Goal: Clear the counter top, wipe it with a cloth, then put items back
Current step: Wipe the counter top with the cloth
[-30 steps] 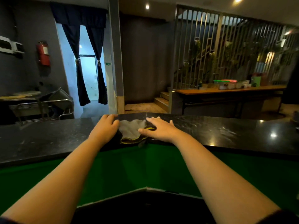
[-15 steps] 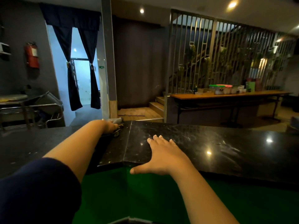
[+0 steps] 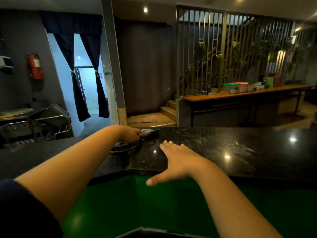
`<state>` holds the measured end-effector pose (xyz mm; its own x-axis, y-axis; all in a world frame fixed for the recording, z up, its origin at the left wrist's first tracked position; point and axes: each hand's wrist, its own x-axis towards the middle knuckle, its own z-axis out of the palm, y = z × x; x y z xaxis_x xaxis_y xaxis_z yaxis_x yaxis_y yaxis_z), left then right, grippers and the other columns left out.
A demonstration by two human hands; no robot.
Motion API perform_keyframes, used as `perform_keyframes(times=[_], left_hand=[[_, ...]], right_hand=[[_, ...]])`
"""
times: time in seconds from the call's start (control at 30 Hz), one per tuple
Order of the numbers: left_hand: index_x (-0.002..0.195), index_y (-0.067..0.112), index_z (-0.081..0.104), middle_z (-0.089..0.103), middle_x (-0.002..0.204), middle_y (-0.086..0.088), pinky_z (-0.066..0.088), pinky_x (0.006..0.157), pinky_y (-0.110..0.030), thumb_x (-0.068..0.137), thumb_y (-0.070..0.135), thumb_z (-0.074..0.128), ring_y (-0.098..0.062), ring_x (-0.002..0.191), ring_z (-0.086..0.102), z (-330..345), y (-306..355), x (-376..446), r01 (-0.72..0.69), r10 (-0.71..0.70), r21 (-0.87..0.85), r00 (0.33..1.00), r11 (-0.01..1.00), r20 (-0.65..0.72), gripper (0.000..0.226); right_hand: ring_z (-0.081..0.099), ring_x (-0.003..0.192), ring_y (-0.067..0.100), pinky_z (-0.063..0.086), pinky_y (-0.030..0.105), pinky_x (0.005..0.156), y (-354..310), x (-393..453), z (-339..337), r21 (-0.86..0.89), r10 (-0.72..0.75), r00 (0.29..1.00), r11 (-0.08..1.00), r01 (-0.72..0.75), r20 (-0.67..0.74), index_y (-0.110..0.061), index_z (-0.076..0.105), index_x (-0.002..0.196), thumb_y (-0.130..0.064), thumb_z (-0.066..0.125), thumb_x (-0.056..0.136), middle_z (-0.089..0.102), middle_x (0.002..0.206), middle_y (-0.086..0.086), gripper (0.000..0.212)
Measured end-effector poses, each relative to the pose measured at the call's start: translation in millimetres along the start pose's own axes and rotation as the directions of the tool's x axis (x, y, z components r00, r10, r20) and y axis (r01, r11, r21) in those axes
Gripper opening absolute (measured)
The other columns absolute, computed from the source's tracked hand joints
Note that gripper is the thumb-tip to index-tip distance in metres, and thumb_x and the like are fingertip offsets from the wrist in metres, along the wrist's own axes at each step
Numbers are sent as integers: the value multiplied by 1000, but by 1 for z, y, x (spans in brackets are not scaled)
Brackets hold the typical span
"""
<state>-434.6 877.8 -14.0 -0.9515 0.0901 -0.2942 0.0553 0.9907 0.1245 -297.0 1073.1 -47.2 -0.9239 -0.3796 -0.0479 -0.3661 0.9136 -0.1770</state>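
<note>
On the cleared black counter (image 3: 223,148), the left hand (image 3: 130,134) gripped the cloth (image 3: 148,132), the right hand (image 3: 178,158) lay flat, fingers spread; wiping seemed underway, items not yet returned.

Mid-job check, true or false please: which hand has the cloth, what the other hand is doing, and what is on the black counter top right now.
1. The left hand grips the grey cloth. True.
2. The right hand holds a spray bottle. False: it lies flat on the black counter top, holding nothing.
3. The cloth lies near the counter top's far edge. True.
4. Both hands press the cloth. False: only the left hand touches it.
5. Lidded containers stand on the black counter top. False: the lidded containers stand on the wooden table behind.
</note>
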Motion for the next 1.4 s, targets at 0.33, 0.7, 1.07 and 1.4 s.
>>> perform_keyframes(times=[0.33, 0.7, 1.07, 1.4], left_hand=[[149, 38, 25, 27, 153, -12, 19, 114, -56, 92, 25, 47, -34, 138, 28, -5, 9, 46, 56, -65, -149, 996, 987, -59, 62], [150, 27, 24, 20, 157, -6, 18, 115, -44, 100, 23, 36, -27, 141, 26, 35, 23, -45, -241, 220, -112, 960, 964, -170, 52], [147, 30, 30, 31, 152, -12, 19, 115, -51, 99, 32, 36, -30, 137, 32, 12, 22, -3, -43, 8, -228, 988, 973, -154, 48], [152, 21, 20, 16, 160, -5, 13, 117, -37, 102, 28, 32, -24, 145, 19, 59, 35, -95, -260, 235, -84, 944, 962, -230, 52]], right_hand=[[-4, 150, 17, -1, 45, 122, 9, -1, 6, 26, 85, 994, 996, -83, -65, -13, 2, 155, -85, 62, 56, -3, 163, 2, 137], [-4, 150, 20, 7, 39, 120, 3, -24, 5, 80, 162, 978, 985, -152, -134, -9, -1, 154, -90, 58, 53, -4, 163, 8, 143], [2, 150, 24, 8, 39, 120, 2, -33, 7, -55, 187, 973, 979, -195, -136, -5, 2, 154, -91, 46, 60, 1, 163, 12, 135], [7, 150, 27, 15, 41, 119, -5, -42, 7, -43, 244, 951, 966, -256, -191, -3, 8, 153, -92, 48, 58, 8, 162, 15, 135]])
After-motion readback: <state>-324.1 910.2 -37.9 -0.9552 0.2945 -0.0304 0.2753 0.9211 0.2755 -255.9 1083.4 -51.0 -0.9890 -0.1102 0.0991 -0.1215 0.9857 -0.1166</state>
